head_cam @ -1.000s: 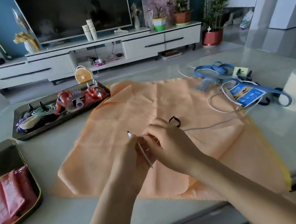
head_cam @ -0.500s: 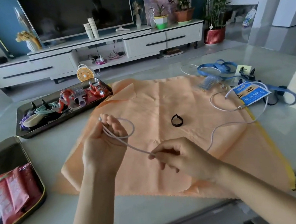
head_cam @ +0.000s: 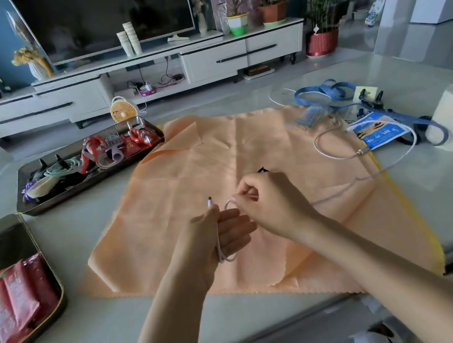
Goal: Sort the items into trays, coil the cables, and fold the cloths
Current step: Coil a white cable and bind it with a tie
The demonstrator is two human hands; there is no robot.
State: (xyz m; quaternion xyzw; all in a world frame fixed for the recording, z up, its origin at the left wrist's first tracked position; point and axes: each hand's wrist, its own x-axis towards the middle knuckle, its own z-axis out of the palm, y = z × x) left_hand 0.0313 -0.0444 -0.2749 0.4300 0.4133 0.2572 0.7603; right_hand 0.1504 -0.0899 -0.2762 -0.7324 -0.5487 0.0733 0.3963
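White cable (head_cam: 210, 203) partly behind right hand (head_cam: 273, 208)

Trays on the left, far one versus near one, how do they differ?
The far tray holds cables and small items; the near tray holds red packets. The far tray shows whole; the near tray is cut off at the frame edge. Both are dark and rectangular.

Bare surface (head_cam: 119, 329) lies open in front, while two trays (head_cam: 25, 197) block the left and a lanyard (head_cam: 321, 92) clutters the right.
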